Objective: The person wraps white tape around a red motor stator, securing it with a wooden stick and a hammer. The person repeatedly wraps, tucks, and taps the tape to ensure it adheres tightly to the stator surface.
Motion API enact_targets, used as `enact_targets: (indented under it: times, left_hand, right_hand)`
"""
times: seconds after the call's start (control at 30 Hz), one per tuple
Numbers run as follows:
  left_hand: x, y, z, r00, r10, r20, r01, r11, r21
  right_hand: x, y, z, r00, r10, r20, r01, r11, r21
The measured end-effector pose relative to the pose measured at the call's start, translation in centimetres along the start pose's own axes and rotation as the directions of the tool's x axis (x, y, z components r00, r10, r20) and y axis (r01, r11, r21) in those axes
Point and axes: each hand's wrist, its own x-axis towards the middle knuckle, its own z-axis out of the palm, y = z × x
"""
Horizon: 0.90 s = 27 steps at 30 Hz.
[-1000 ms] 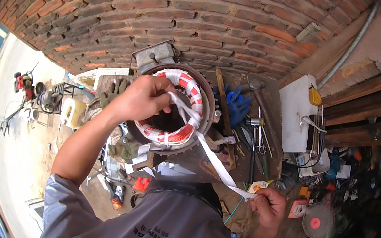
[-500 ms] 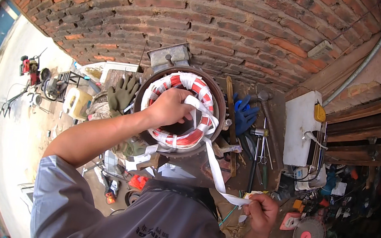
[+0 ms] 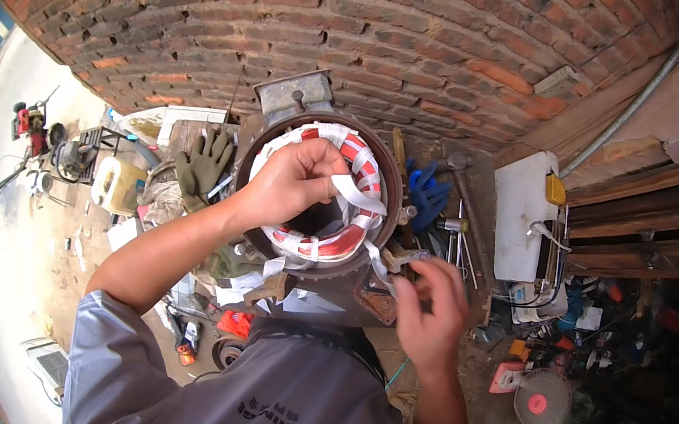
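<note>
A round metal motor housing (image 3: 397,187) holds a ring of red wire windings (image 3: 363,155) bound with white tape. My left hand (image 3: 295,183) is over the ring's opening, thumb and fingers pinching a loop of white cloth tape (image 3: 357,194). From the ring's lower right the tape runs down toward my right hand (image 3: 432,315). That hand is slightly blurred beside the housing, thumb and fingers apart near the tape. Where the tape's far end lies, I cannot tell.
A brick wall (image 3: 291,13) rises behind the bench. Dark green gloves (image 3: 203,162) lie left of the housing, blue gloves (image 3: 426,195) right of it. Nearby are a hammer (image 3: 460,162), a yellowish jug (image 3: 115,184), a white box (image 3: 519,214) and a fan (image 3: 542,404).
My right hand has moved up and left, from holding the tape stretched out to beside the housing. The tape has slackened. My left hand has shifted slightly, still pinching the tape.
</note>
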Motion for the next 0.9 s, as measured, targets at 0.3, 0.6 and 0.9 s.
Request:
enact_targets:
  times: [0.3, 0.6, 0.9]
  left_hand:
    - [0.1, 1.7, -1.2, 0.965, 0.013, 0.263, -0.045, 0.992, 0.115]
    - [3.0, 3.8, -2.1, 0.788, -0.228, 0.571, -0.057, 0.898, 0.436]
    - [2.8, 1.6, -0.6, 0.926, 0.042, 0.376, -0.136, 0.964, 0.229]
  right_hand:
    - [5.3, 0.2, 7.4, 0.979, -0.199, -0.046, 0.179, 0.944, -0.277]
    - [5.8, -0.6, 4.0, 0.816, 0.206, 0.540, -0.466, 0.787, 0.403]
    - [7.4, -1.2, 2.8, 0.796, 0.359, 0.487, -0.598, 0.588, 0.544]
